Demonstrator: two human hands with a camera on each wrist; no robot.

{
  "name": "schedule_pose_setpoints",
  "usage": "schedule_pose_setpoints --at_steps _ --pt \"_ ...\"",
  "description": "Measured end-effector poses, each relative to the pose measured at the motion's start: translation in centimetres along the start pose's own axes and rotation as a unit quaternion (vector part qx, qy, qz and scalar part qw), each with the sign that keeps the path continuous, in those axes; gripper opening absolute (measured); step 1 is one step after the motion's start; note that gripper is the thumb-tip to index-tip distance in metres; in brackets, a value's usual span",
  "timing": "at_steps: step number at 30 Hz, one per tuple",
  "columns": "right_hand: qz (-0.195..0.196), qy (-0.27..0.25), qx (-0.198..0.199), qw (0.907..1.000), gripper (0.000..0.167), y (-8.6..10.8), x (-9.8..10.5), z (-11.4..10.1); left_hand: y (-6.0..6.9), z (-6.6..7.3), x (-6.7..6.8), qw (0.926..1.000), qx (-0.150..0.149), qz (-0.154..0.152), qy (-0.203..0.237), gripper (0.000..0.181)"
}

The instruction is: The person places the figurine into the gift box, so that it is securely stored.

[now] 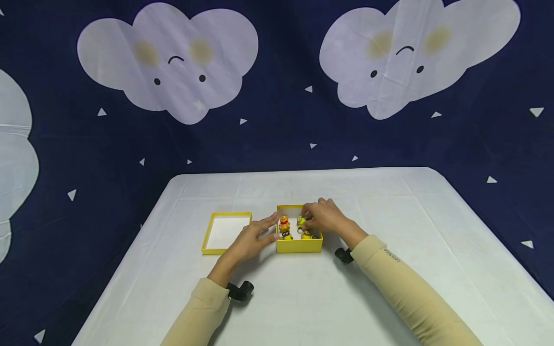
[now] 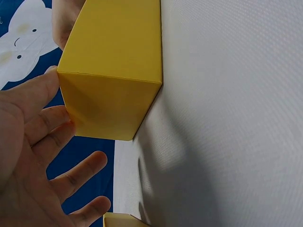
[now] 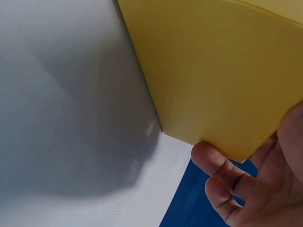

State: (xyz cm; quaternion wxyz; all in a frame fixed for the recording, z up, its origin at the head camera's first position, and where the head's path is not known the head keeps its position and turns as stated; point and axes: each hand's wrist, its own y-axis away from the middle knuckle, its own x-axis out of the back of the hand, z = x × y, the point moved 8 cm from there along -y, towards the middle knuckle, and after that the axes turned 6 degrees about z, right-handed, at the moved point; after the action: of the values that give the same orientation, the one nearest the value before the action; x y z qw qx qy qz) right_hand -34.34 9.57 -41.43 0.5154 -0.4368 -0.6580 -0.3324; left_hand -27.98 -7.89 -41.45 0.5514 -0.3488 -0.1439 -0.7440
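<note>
An uncovered yellow box (image 1: 299,246) with a white inside holds several small figurines. Among them are an orange bear figurine in red (image 1: 283,224) and a yellow figurine with dark goggles (image 1: 286,235), both by the left wall. My left hand (image 1: 253,238) touches the box's left side with extended, spread fingers; in the left wrist view its fingertips meet the box edge. Reaching over the right wall, my right hand (image 1: 325,217) pinches a yellow-green figurine (image 1: 300,222) inside. The right wrist view shows the box's outer wall and hides those pinching fingertips.
A shallow yellow lid (image 1: 205,251) with a white inside lies left of the box, partly behind the left hand. Another yellow figurine (image 1: 306,235) sits at the box's front right. White cloth (image 1: 303,307) covers the table; a dark blue cloud-patterned curtain (image 1: 277,134) hangs behind.
</note>
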Motion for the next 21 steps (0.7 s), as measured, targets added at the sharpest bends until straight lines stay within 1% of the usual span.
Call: schedule_pose_setpoints --at_steps 14,21 --pt "-0.004 0.022 -0.009 0.9997 0.045 -0.08 -0.07 0.03 0.07 0.12 -0.03 1.0 0.002 -0.002 0.0 0.054" --pt "0.003 0.024 -0.003 0.9997 0.046 -0.05 0.02 0.15 0.07 0.13 0.04 1.0 0.005 0.002 -0.002 0.055"
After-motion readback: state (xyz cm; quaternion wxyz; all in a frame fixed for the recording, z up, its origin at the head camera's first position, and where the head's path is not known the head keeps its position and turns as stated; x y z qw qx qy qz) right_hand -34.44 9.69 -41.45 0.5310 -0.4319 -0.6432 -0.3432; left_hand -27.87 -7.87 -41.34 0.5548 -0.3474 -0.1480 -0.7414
